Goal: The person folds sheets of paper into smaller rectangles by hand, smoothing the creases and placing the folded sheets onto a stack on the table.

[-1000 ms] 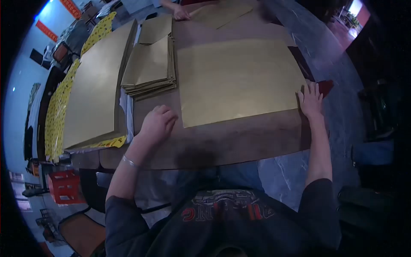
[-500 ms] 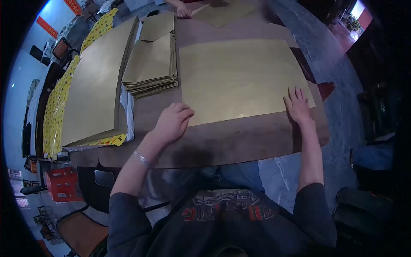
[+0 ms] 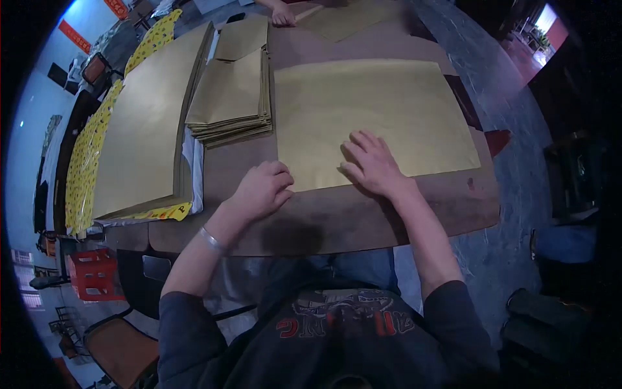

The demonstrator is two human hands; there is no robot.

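Note:
A large sheet of golden-brown kraft paper (image 3: 389, 97) lies flat on the table in front of me. My left hand (image 3: 262, 187) is at its near left corner, fingers curled together and closed on the paper's edge; the fingertips are partly hidden. Over the near middle part of the sheet, my right hand (image 3: 376, 165) rests palm down with fingers stretched out and slightly apart, holding nothing. Left of the sheet is a stack of folded kraft paper pieces (image 3: 230, 91), their near edges fanned unevenly.
A big pile of flat kraft sheets (image 3: 149, 123) in yellow patterned wrapping (image 3: 172, 212) lies along the table's left side. Across the brown table (image 3: 350, 214), another person's hand (image 3: 282, 15) is beside a further kraft sheet (image 3: 350, 19). A red plastic stool (image 3: 94, 275) stands at lower left.
My right hand has moved left, from the sheet's near right corner to its near middle. My left hand stays at the near left corner.

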